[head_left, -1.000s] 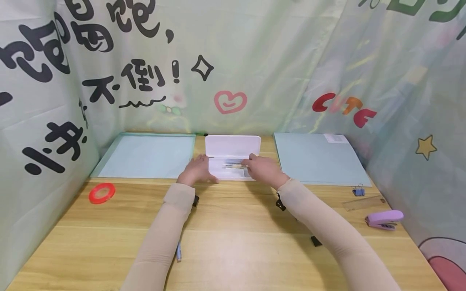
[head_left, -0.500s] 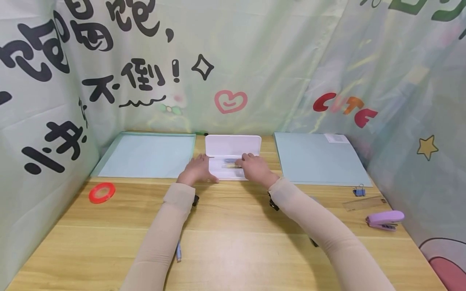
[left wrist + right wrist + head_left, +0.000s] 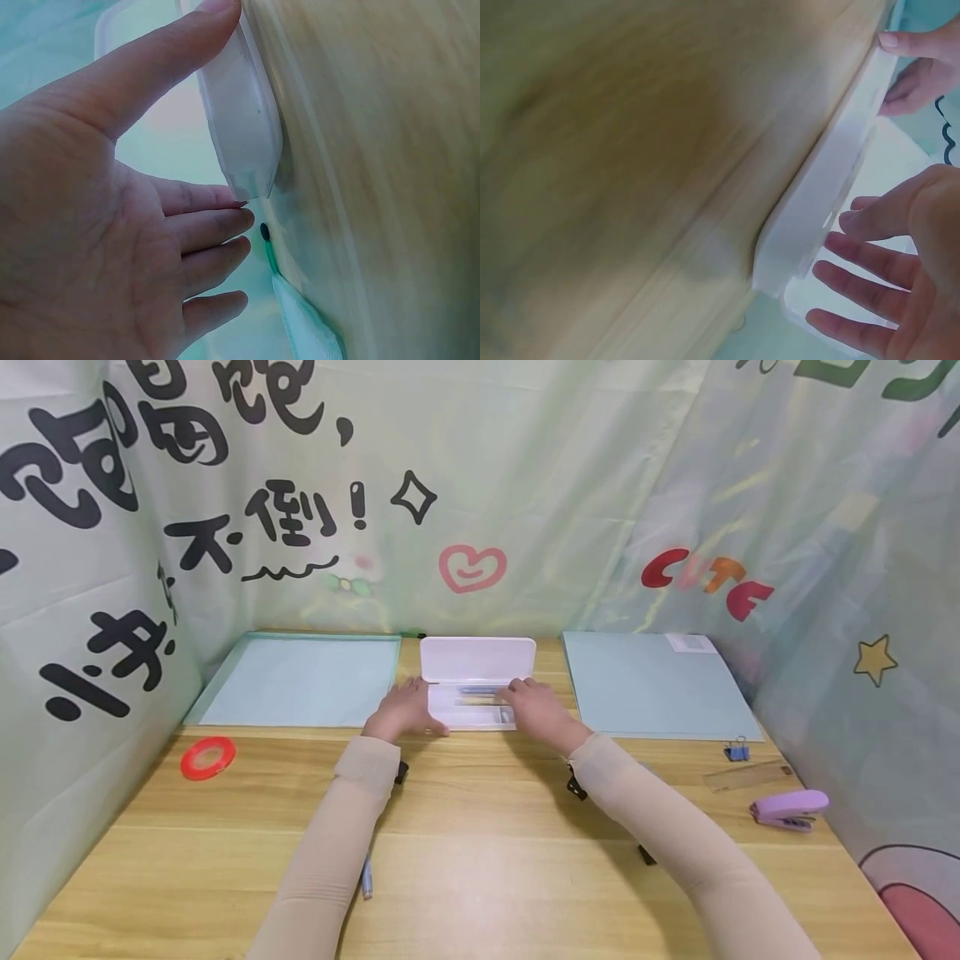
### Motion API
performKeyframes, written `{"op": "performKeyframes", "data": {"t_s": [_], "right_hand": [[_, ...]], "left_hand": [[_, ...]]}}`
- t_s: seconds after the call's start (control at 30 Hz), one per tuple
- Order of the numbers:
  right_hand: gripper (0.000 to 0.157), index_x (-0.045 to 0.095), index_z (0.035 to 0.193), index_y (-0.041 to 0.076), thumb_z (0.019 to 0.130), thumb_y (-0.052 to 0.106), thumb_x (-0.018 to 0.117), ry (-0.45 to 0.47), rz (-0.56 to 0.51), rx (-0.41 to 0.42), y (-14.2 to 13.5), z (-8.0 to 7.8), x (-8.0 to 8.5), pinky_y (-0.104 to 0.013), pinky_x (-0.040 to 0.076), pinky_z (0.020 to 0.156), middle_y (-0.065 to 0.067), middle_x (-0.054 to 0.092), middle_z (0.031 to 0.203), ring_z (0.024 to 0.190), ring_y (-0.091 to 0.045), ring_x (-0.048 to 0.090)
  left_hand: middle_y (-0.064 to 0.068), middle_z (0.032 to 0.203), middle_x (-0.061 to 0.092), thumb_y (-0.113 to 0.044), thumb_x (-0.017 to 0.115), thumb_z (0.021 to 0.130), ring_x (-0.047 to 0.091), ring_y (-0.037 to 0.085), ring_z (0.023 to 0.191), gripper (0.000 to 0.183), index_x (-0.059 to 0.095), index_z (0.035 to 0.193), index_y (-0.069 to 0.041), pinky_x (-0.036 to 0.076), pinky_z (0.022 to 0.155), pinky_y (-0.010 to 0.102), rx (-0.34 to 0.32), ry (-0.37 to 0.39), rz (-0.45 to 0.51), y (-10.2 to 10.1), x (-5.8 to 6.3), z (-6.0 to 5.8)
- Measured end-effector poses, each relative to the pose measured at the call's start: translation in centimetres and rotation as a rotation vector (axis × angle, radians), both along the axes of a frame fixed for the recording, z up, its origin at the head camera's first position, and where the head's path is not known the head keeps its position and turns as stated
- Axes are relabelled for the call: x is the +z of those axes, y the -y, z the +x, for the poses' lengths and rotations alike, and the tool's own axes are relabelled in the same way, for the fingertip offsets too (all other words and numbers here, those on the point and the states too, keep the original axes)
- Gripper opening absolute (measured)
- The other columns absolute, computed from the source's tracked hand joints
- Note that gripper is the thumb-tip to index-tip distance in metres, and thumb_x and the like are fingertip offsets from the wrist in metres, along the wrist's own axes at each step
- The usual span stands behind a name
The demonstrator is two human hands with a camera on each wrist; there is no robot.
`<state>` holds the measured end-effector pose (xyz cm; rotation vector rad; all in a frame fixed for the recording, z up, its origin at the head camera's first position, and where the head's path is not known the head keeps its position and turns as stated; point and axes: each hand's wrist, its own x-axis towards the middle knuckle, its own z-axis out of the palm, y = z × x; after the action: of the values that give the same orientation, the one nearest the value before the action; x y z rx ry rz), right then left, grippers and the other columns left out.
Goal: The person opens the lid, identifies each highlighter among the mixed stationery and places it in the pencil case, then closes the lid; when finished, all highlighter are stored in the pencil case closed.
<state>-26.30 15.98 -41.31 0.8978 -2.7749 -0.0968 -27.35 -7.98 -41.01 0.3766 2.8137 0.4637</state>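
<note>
A white pencil case lies on the wooden table at the back, its lid raised against the backdrop side. Inside its tray rest a few slim pens, blue and yellowish. My left hand holds the case's left end; in the left wrist view the thumb lies along the front wall and a fingertip meets the far corner. Over the right end is my right hand, its fingertips beside the pens' ends. The right wrist view shows its fingers spread and loosely bent, with nothing visible between them.
Pale blue flat folders lie either side, one left, one right. A red tape ring is at left, a blue pen by the left sleeve. At right are a blue binder clip, a clear ruler and a purple stapler.
My right hand first moved left over the tray, then back right, uncovering more of the pens. The left hand has stayed on the case.
</note>
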Motion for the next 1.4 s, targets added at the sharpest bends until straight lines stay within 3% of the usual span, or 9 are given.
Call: {"op": "performKeyframes", "data": {"t_s": [0.27, 0.43, 0.53, 0.6, 0.83, 0.97, 1.1, 1.4], "right_hand": [[0.038, 0.060, 0.109, 0.013, 0.075, -0.001, 0.052, -0.008, -0.026, -0.122, -2.4, 1.6, 1.3, -0.034, 0.047, 0.057, -0.006, 0.057, 0.092, 0.079, -0.022, 0.054], [0.017, 0.061, 0.094, 0.008, 0.078, 0.009, 0.053, 0.165, 0.020, -0.329, -4.8, 3.2, 2.9, -0.038, 0.043, 0.048, -0.008, 0.053, 0.075, 0.066, -0.024, 0.050], [0.014, 0.058, 0.089, 0.005, 0.082, 0.015, 0.052, 0.279, 0.063, -0.439, -6.3, 3.9, 3.5, -0.040, 0.042, 0.048, -0.009, 0.050, 0.072, 0.064, -0.026, 0.049], [0.018, 0.058, 0.086, 0.003, 0.084, 0.020, 0.052, 0.327, 0.073, -0.492, -7.2, 4.3, 3.7, -0.039, 0.042, 0.048, -0.009, 0.049, 0.069, 0.061, -0.025, 0.049], [0.043, 0.051, 0.054, 0.012, 0.085, 0.041, 0.049, 0.419, 0.105, -0.646, -9.3, 5.8, 4.0, -0.029, 0.036, 0.044, 0.000, 0.041, 0.051, 0.048, -0.015, 0.040], [0.043, 0.051, 0.054, 0.013, 0.082, 0.045, 0.051, 0.479, 0.148, -0.663, -9.9, 6.5, 4.2, -0.031, 0.036, 0.050, 0.000, 0.044, 0.053, 0.051, -0.015, 0.040], [0.037, 0.054, 0.057, 0.013, 0.078, 0.044, 0.056, 0.519, 0.163, -0.618, -10.2, 7.1, 4.1, -0.035, 0.039, 0.056, -0.002, 0.049, 0.059, 0.056, -0.016, 0.044], [0.029, 0.051, 0.055, 0.014, 0.079, 0.030, 0.050, 0.545, 0.125, -0.554, -10.7, 7.8, 3.1, -0.033, 0.036, 0.050, -0.002, 0.049, 0.059, 0.055, -0.018, 0.044]], "left_hand": [[0.018, 0.141, 0.014, -0.051, 0.069, 0.064, 0.006, 0.028, 0.129, 0.102, 0.019, 0.136, 0.002, 0.005, 0.104, 0.042, 0.002, -0.003, 0.006, 0.0, -0.4, -0.1], [0.018, 0.141, 0.014, -0.051, 0.069, 0.064, 0.006, 0.028, 0.129, 0.102, 0.019, 0.136, 0.002, 0.005, 0.104, 0.042, -0.003, -0.003, 0.012, -0.1, -0.3, 0.0], [0.018, 0.141, 0.015, -0.051, 0.069, 0.064, 0.006, 0.029, 0.129, 0.102, 0.019, 0.136, 0.002, 0.005, 0.104, 0.042, 0.000, -0.004, 0.011, 0.0, -0.2, 0.0], [0.018, 0.140, 0.015, -0.051, 0.069, 0.064, 0.006, 0.029, 0.129, 0.102, 0.019, 0.136, 0.002, 0.006, 0.104, 0.042, 0.002, -0.006, 0.010, 0.0, -0.1, -0.1], [0.019, 0.140, 0.015, -0.051, 0.069, 0.064, 0.007, 0.029, 0.129, 0.103, 0.018, 0.136, 0.002, 0.005, 0.104, 0.043, -0.003, -0.003, 0.005, 0.1, -0.3, -0.1], [0.018, 0.141, 0.015, -0.051, 0.069, 0.064, 0.006, 0.029, 0.129, 0.103, 0.018, 0.136, 0.001, 0.004, 0.103, 0.043, 0.003, 0.001, 0.013, 0.1, -0.3, -0.1], [0.018, 0.141, 0.015, -0.052, 0.069, 0.064, 0.006, 0.029, 0.129, 0.102, 0.019, 0.136, 0.001, 0.003, 0.103, 0.044, 0.007, 0.005, 0.017, 0.1, -0.3, -0.1], [0.018, 0.141, 0.014, -0.053, 0.068, 0.064, 0.006, 0.029, 0.129, 0.103, 0.019, 0.136, 0.001, 0.004, 0.103, 0.044, -0.001, 0.005, 0.002, 0.0, -0.3, -0.1]]}}
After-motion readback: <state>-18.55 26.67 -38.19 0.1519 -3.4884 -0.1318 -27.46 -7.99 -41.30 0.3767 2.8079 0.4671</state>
